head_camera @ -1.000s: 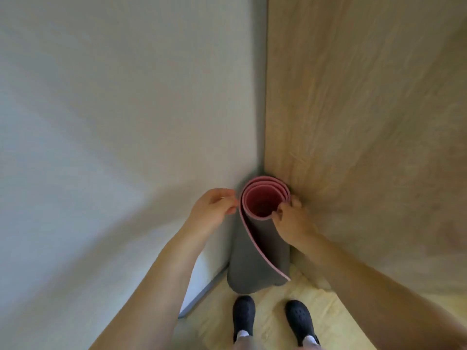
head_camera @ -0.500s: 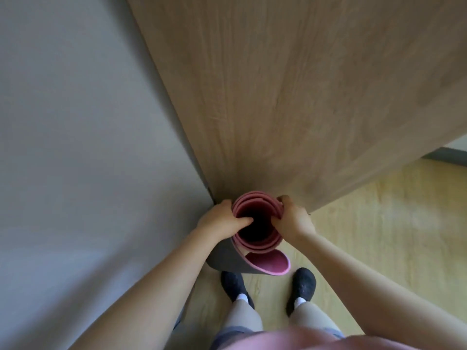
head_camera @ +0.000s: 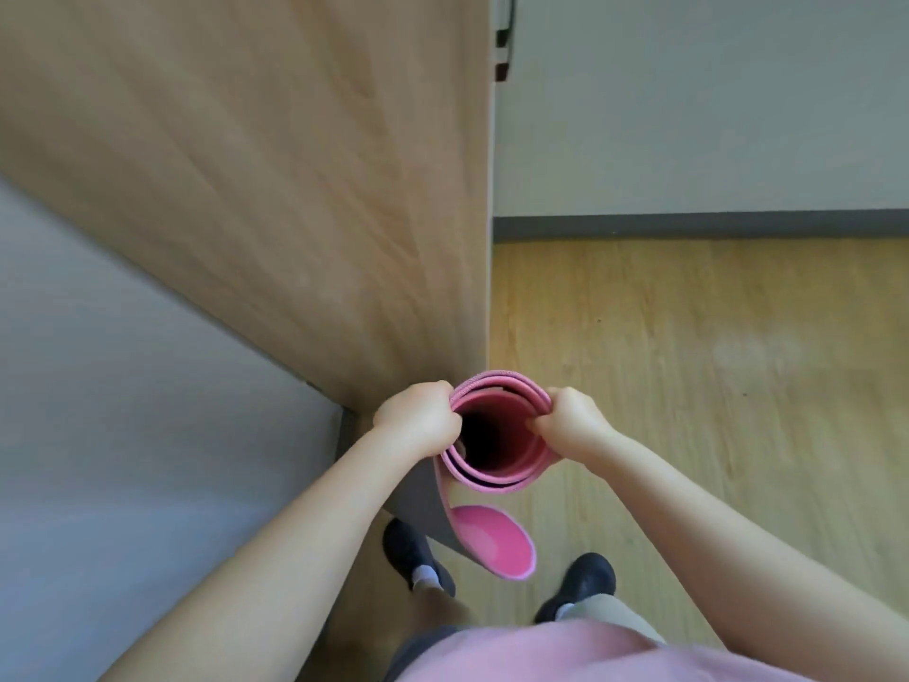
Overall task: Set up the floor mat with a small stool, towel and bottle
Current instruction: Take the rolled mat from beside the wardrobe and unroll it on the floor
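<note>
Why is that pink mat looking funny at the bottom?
The rolled mat, gripped at its top rim by the left hand and the right hand, is coming unrolled: a loose pink flap curls out below, near the shoes.

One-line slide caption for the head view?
Both hands, left and right, grip the top rim of an upright rolled mat beside a wooden panel.

Rolled mat (head_camera: 497, 477): matt pink foam, finely textured edge; cabinet panel (head_camera: 295, 189) and floor (head_camera: 688, 386): smooth wood-grain laminate.
</note>
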